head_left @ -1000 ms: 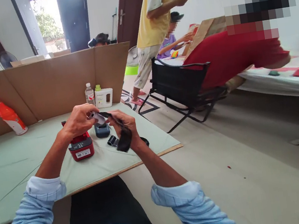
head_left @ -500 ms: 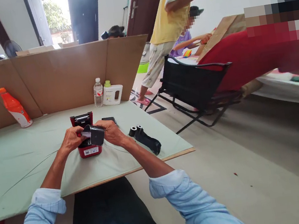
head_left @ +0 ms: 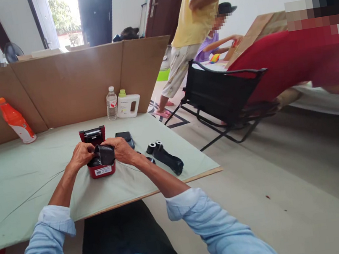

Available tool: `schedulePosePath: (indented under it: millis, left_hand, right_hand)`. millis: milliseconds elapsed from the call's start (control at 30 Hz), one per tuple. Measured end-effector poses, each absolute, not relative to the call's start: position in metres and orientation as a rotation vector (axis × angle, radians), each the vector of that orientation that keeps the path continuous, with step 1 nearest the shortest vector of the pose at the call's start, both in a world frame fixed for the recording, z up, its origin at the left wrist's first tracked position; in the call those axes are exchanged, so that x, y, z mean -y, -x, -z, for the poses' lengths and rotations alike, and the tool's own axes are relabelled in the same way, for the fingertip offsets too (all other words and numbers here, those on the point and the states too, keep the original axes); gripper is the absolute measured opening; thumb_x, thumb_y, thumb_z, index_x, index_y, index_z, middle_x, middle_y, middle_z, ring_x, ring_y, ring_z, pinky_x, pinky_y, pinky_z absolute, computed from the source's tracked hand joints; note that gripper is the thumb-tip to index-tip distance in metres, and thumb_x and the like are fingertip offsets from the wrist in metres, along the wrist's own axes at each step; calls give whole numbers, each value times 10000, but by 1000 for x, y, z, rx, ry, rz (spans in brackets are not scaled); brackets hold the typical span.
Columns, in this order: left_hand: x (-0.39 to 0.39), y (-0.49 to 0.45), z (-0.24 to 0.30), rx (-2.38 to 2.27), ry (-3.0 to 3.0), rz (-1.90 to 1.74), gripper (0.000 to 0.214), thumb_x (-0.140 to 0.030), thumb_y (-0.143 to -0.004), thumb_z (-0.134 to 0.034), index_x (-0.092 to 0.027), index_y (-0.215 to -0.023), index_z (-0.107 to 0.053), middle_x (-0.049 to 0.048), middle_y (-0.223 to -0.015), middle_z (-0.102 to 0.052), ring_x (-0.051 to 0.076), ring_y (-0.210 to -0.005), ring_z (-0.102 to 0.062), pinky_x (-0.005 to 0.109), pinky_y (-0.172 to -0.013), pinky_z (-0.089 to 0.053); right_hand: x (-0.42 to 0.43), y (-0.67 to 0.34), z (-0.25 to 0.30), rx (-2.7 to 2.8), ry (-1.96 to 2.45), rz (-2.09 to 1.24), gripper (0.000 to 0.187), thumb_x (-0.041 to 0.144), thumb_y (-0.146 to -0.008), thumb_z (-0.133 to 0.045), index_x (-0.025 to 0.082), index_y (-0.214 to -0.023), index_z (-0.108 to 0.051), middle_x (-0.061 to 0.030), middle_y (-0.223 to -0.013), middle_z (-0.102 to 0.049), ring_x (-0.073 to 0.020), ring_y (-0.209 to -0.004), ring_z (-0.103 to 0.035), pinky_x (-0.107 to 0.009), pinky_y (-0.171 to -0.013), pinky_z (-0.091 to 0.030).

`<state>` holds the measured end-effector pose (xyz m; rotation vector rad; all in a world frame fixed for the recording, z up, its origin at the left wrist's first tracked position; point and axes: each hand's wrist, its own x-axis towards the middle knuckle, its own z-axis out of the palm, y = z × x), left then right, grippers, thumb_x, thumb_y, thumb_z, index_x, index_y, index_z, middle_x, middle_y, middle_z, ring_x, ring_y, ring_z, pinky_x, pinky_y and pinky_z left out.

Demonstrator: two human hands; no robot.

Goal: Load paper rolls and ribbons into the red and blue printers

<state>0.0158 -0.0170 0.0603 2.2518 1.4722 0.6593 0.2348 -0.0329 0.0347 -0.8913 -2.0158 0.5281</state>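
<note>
A small red label printer (head_left: 102,171) stands on the table with its lid (head_left: 93,134) raised. Above its open body I hold a dark, shiny piece of black ribbon (head_left: 106,155). My right hand (head_left: 121,150) grips the ribbon's upper right side, fingers closed. At its left edge, my left hand (head_left: 82,155) has its fingers pinched together, the tips partly hidden inside the printer's opening. To the right lie two black ribbon rolls (head_left: 156,146) with white cores and a loose length of black film (head_left: 172,162).
A black box-shaped item (head_left: 124,138) rests behind my right hand. An orange bottle (head_left: 17,121), a clear water bottle (head_left: 111,103) and a white jug (head_left: 128,105) stand along the cardboard screen (head_left: 71,88). Right of the table are a black folding chair (head_left: 221,89) and several people.
My hands have lowered the black ribbon slightly toward the printer and moved it a little left. The pale part seen inside it before is now hidden.
</note>
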Motion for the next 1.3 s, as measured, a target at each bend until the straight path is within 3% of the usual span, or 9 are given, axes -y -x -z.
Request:
schedulePosePath:
  millis: [300,533,767,867,967,1133,1300]
  left_hand:
    - [20,-19,-68,-1462,-2298,-586,149,-204,-709,-626,-161,-652,-757,7,-581,-633,153,-610,-541,261,-583,-372]
    - [19,-18,-64,-1459,-2335,-632,143,-233,-714,-628,-164,-703,-752,5,-651,-638,161,-662,-554,251,-595,-355]
    - [18,-20,-65,-1469,-2347,-541,94,-180,-698,-648,-188,-619,-699,-4,-583,-584,164,-632,-529,263,-604,-370]
    - [17,-10,-68,-1390,-2292,-592,99,-225,-726,-662,-186,-732,-752,9,-688,-677,176,-694,-596,267,-651,-450]
    - [12,5,-70,-1513,-2211,-865,198,-202,-746,-642,-194,-892,-776,48,-942,-759,205,-866,-670,293,-783,-537]
    - [-8,13,-71,-1686,-2033,-1185,566,-120,-763,-632,-161,-1327,-651,127,-1276,-699,193,-905,-697,342,-859,-584]
    - [-14,7,-65,-1513,-2007,-1145,565,-144,-795,-630,-154,-1360,-628,127,-1259,-713,197,-944,-717,316,-799,-587]
  right_hand:
    - [38,-235,-35,2005,861,-431,200,118,-874,-658,212,-979,-801,-44,-952,-795,-198,-862,-718,-286,-789,-501]
    - [38,-236,-47,2012,864,-366,241,96,-887,-626,221,-992,-803,-36,-943,-799,-186,-830,-708,-278,-775,-489]
    - [33,-227,-45,2083,950,-261,367,21,-865,-576,243,-1031,-815,-46,-1013,-810,-218,-925,-730,-305,-812,-522]
    - [37,-228,-37,2097,921,-202,280,68,-908,-614,231,-1025,-808,-65,-995,-796,-232,-940,-716,-330,-846,-535]
    - [48,-232,-26,2090,860,-138,223,116,-951,-623,224,-1046,-793,-85,-1013,-782,-243,-957,-692,-367,-888,-545]
    - [71,-228,-6,2112,799,-13,366,16,-910,-561,226,-1114,-783,-91,-1071,-769,-250,-1011,-664,-392,-922,-548]
    - [86,-222,11,2122,843,91,343,50,-945,-566,229,-1148,-778,-114,-1136,-757,-260,-1037,-638,-414,-883,-523]
